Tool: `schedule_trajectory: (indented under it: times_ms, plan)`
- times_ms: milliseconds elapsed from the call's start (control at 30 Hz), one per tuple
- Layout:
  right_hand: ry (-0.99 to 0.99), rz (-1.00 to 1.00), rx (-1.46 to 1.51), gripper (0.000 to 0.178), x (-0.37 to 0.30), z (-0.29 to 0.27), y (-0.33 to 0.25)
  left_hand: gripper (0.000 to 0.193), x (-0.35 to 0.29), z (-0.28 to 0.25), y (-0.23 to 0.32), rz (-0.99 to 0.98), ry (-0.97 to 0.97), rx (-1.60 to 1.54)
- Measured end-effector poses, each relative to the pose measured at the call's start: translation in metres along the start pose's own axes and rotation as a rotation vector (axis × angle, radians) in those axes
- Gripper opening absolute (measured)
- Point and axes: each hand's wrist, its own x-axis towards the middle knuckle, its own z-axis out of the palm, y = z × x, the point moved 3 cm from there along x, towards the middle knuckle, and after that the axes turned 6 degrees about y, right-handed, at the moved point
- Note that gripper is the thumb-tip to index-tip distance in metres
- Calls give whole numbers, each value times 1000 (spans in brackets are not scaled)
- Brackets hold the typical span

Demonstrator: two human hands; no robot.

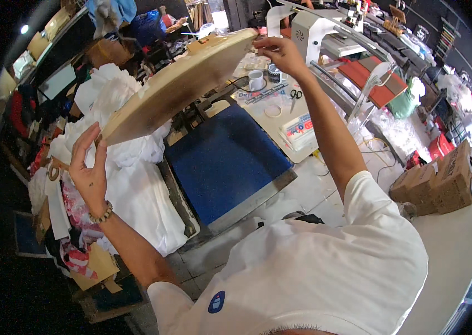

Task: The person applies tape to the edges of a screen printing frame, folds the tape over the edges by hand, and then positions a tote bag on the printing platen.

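Observation:
A wide, cream-edged panel (174, 89) is tilted up above a flat blue pad (227, 162), its underside brownish and smooth; it looks like the upper plate of a heat press. At the panel's lower left corner, my left hand (88, 167) holds the edge between thumb and fingers. My right hand (283, 56) pinches the upper right corner with its fingertips, which are partly hidden behind the edge. The blue pad lies on a dark-edged base between my arms, with nothing on it.
White fabric (141, 195) is heaped left of the pad. On the side table to the right are a white mug (256, 81), scissors (295, 96), a tape roll (273, 110) and a printed packet (298, 133). Another press machine (308, 36) stands behind; cardboard boxes (439, 178) sit on the floor.

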Motion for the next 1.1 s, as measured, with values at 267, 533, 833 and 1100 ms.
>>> schedule_trajectory:
  times_ms: [267,533,833,1100]
  plan:
    - [108,10,65,27,-14,18,10,24,29,36,60,148,-50,171]
    - [217,-111,392,25,-14,1,-14,33,54,121,102,159,-160,142]
    - [176,-261,486,29,11,9,-15,31,66,157,123,92,-153,340]
    - [183,-240,522,20,2,-14,1,30,65,158,134,106,-89,393]
